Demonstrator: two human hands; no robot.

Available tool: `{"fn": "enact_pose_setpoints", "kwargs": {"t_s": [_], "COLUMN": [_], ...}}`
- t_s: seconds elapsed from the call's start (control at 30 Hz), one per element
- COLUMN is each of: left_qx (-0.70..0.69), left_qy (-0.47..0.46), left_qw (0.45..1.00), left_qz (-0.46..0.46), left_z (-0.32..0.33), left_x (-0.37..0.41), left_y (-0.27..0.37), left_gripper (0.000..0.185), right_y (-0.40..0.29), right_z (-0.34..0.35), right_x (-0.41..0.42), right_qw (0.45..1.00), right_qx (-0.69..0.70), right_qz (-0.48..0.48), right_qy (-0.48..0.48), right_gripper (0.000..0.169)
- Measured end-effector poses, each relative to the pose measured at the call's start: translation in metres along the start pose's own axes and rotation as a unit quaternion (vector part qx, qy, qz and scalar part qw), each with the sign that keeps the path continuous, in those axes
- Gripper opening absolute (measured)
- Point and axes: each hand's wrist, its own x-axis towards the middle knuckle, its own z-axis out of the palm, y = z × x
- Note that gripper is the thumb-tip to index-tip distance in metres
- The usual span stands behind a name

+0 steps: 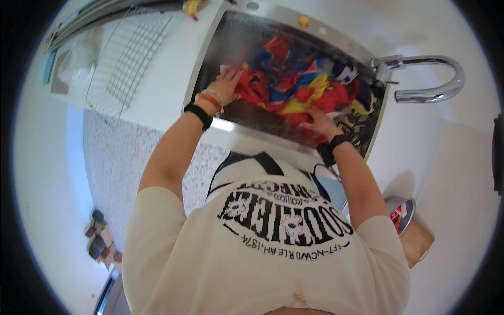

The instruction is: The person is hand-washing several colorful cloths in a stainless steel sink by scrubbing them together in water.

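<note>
A pile of colourful fabric pieces, mainly red, blue and yellow, lies in a dark metal sink. My left hand rests at the pile's left edge, fingers spread over red cloth. Touching red and yellow cloth at the lower middle is my right hand, its fingers extended. Whether either hand pinches any fabric is hard to tell from this view. Black and yellow cloth lies to the right of my right hand. Blur hides the fabric's finer folds.
A chrome faucet curves at the sink's right end. Left of the sink, a wire rack stands on the white counter, near a clear plastic bag. A metal bowl with red contents and a wooden board are at lower right.
</note>
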Motion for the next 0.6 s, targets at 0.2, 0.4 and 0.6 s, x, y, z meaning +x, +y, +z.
{"fn": "enact_pose_setpoints", "kwargs": {"t_s": [0.2,0.4,0.6], "left_qx": [-0.075,-0.151,-0.115], "left_qy": [-0.101,-0.188,-0.148], "left_qw": [0.991,0.958,0.964], "left_qz": [-0.035,-0.157,-0.186], "left_z": [0.011,0.063,0.063], "left_x": [-0.039,-0.048,-0.054], "left_y": [0.003,-0.007,0.009], "left_gripper": [0.067,0.064,0.047], "right_y": [-0.005,0.014,0.03], "right_z": [0.002,0.012,0.025], "right_x": [0.008,0.025,0.027], "right_qw": [0.994,0.988,0.971], "right_qx": [-0.019,-0.008,0.13], "right_qz": [-0.003,-0.022,0.015], "right_qy": [-0.104,-0.154,-0.198], "right_gripper": [0.084,0.081,0.08]}}
